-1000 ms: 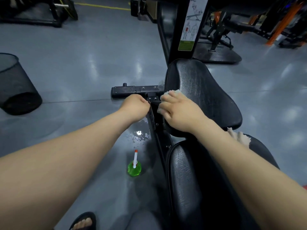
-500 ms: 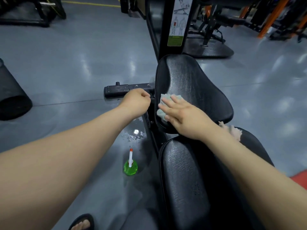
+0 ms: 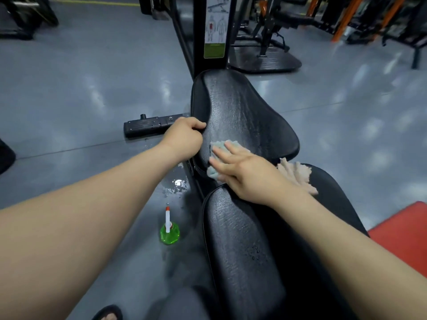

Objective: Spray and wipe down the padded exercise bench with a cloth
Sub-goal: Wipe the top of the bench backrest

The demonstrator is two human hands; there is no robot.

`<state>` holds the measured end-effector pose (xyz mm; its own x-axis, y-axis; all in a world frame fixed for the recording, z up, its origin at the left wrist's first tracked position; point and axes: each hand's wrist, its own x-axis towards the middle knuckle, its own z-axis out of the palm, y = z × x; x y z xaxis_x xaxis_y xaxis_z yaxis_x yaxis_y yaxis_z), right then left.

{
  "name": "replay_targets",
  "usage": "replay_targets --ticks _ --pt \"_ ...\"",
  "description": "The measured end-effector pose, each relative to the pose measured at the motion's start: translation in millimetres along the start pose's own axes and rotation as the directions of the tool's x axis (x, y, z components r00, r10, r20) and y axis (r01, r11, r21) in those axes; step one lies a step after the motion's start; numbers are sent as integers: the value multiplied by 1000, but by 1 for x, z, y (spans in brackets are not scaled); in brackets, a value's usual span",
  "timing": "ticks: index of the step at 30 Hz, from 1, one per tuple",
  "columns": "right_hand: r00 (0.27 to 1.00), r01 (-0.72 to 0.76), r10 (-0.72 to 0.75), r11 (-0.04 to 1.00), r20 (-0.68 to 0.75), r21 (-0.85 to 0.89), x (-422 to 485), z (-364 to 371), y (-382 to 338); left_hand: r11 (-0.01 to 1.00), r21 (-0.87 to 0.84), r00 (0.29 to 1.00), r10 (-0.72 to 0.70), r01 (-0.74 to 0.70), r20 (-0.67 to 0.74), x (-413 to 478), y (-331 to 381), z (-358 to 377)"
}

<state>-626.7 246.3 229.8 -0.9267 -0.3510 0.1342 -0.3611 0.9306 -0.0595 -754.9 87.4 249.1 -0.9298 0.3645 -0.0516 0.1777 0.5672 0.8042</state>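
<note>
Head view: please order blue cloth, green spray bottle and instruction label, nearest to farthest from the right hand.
1. Blue cloth, under the right hand, on the far pad.
2. Green spray bottle, on the floor, at left.
3. Instruction label, on the upright post beyond.

One view logged: wide-angle camera on your head, facing forward and tilted steeply down. It sat close above the near bench pad (image 3: 242, 250). The far pad (image 3: 245, 112) fell mid-frame, and other gym machines (image 3: 270, 26) lined the top edge, well apart from you.
</note>
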Motion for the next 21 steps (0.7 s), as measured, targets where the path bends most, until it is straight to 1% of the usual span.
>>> replay_targets --ticks 2,4,6,8,11,12,14,16,18,21 --pt "999 28 -28 999 -27 21 0 1 0 1000 -14 1000 -17 17 -13 -1 2 2" --pt "999 12 -10 998 -35 60 -7 -2 10 1000 1 1000 -1 1 -9 -2 2 5" --pt "998 -60 62 993 -17 103 -17 -6 23 999 28 1000 18 -18 -4 -4 1 5" --pt "986 -163 167 979 -22 120 -26 -7 33 998 58 999 34 -34 6 -5 2 4" --pt "963 -262 266 961 -37 92 -31 -3 21 987 150 998 53 -56 22 -8 5 4" --pt "956 -290 292 955 -32 59 -33 -2 15 980 188 998 59 -62 25 -8 7 4" --pt "954 -298 298 954 -7 33 -35 -2 14 965 251 997 68 -74 35 -10 10 5" --pt "954 -298 299 950 3 96 -33 -5 27 947 310 995 69 -86 65 -11 13 6" --pt "915 -399 403 901 9 169 -29 -12 44 924 370 993 61 -95 101 -13 18 8" --pt "811 -577 585 789 32 212 -22 -19 61 894 440 992 37 -86 120 -16 28 13"
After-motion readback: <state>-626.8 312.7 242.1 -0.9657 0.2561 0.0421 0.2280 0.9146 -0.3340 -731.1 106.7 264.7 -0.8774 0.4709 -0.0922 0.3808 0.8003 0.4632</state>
